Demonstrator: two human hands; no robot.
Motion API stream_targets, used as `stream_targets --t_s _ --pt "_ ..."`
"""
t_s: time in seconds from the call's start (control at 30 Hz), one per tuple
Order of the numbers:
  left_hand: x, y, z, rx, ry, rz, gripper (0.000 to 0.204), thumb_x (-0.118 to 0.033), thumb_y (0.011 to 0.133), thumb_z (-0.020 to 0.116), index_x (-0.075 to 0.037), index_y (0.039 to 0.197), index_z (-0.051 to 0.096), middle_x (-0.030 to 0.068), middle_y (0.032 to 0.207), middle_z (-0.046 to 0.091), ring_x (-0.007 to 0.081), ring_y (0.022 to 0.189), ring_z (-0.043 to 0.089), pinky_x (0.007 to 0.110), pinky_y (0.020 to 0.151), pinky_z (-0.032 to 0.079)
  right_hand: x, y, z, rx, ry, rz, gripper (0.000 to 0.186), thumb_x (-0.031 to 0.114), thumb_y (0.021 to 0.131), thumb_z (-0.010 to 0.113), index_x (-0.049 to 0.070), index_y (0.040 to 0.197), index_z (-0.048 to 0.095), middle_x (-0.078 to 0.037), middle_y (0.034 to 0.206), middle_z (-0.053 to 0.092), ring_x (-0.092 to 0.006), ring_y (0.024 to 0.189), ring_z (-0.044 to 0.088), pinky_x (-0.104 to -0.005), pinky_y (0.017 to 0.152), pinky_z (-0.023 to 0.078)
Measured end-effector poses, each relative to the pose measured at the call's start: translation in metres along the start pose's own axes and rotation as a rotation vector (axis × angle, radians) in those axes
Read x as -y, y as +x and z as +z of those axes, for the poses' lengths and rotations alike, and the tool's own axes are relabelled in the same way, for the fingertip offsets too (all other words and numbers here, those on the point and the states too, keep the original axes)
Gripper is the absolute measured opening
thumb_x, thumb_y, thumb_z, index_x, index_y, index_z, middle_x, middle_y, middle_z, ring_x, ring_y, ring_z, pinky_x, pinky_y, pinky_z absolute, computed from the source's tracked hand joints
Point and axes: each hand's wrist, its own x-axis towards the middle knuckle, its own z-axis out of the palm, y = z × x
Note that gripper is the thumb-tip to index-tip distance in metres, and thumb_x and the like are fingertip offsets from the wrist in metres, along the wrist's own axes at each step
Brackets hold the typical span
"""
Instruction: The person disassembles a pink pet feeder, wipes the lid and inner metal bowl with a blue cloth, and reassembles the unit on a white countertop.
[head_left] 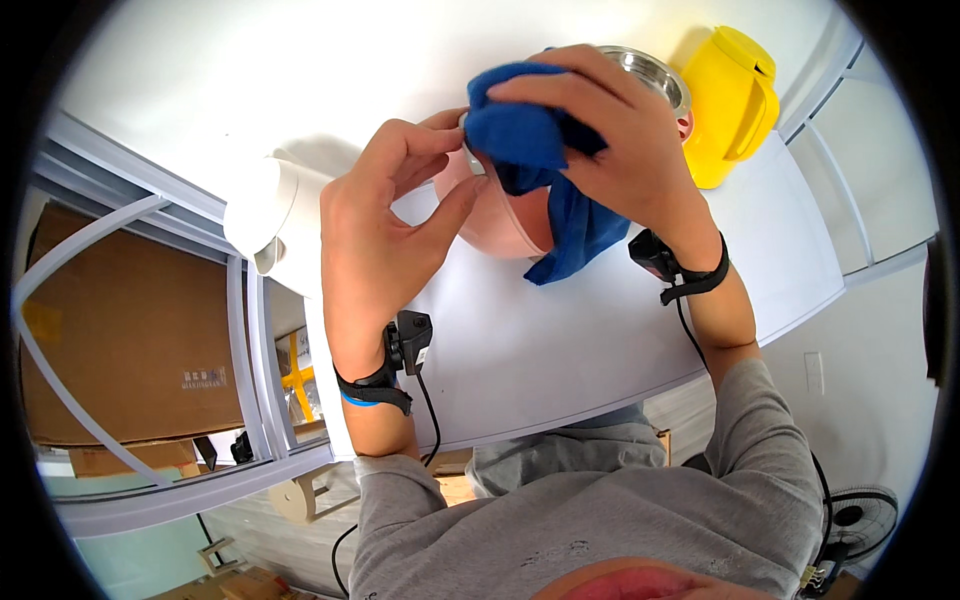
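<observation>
A pink rounded vessel (492, 222) is tilted above the white table, its open mouth turned toward the right. My left hand (385, 200) pinches its pale rim between thumb and fingers. My right hand (625, 140) is closed on a blue cloth (515, 130), pressing it at the vessel's rim. One end of the cloth hangs down over the mouth and hides part of the inside. Just behind my right hand stands a shiny metal bowl (655, 72), partly covered by that hand.
A yellow lidded jug (728, 105) stands at the far right of the table (540, 350). A white jug (270, 215) is beside my left forearm. Left of the table are a metal frame and a large cardboard box (130, 330). Cables trail from both wrist devices. A fan (860, 520) stands lower right.
</observation>
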Motion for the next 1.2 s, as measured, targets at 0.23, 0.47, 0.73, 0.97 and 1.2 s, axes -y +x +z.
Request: stream_targets --t_s 0.23,0.47,0.73,0.97,1.2 --pt "-0.003 0.000 0.001 -0.027 0.050 -0.009 0.031 0.009 0.086 0.084 0.002 0.113 0.070 0.0170 0.127 0.081 0.0300 0.117 0.080 0.038 0.104 0.064 0.006 0.002 -0.003 0.108 0.081 0.004 0.060 0.003 0.071 0.083 0.024 0.127 0.075 0.001 0.120 0.072 -0.0260 0.099 0.074 -0.0364 0.077 0.061" --pt "-0.002 0.002 -0.003 -0.023 0.011 0.015 0.033 0.009 0.086 0.083 0.001 0.116 0.071 0.0171 0.128 0.081 0.0297 0.119 0.080 0.038 0.105 0.063 0.006 -0.003 -0.010 0.305 0.128 -0.008 0.050 0.014 0.076 0.085 0.023 0.125 0.074 0.004 0.117 0.072 -0.0227 0.098 0.074 -0.0364 0.075 0.059" --pt "-0.001 -0.002 0.001 0.067 0.055 0.017 0.032 0.006 0.088 0.082 0.001 0.118 0.071 0.0173 0.130 0.081 0.0311 0.120 0.079 0.038 0.106 0.062 0.003 -0.002 -0.004 0.119 0.093 0.169 0.047 0.011 0.076 0.085 0.020 0.121 0.074 0.001 0.113 0.073 -0.0275 0.101 0.074 -0.0376 0.082 0.061" --pt "0.002 -0.002 0.003 0.085 0.009 0.061 0.031 0.004 0.090 0.081 0.001 0.119 0.071 0.0165 0.125 0.081 0.0321 0.114 0.080 0.040 0.105 0.063 -0.007 0.001 -0.006 0.039 0.138 0.113 0.052 0.011 0.077 0.086 0.021 0.126 0.072 -0.002 0.119 0.070 -0.0307 0.102 0.074 -0.0381 0.085 0.062" --pt "-0.001 -0.002 0.002 0.091 0.034 -0.012 0.031 0.005 0.090 0.081 0.002 0.118 0.068 0.0144 0.108 0.080 0.0305 0.104 0.081 0.043 0.102 0.066 0.011 -0.001 -0.001 0.256 0.105 0.074 0.073 0.017 0.078 0.090 0.038 0.145 0.070 -0.002 0.134 0.064 -0.0278 0.104 0.074 -0.0385 0.081 0.064"
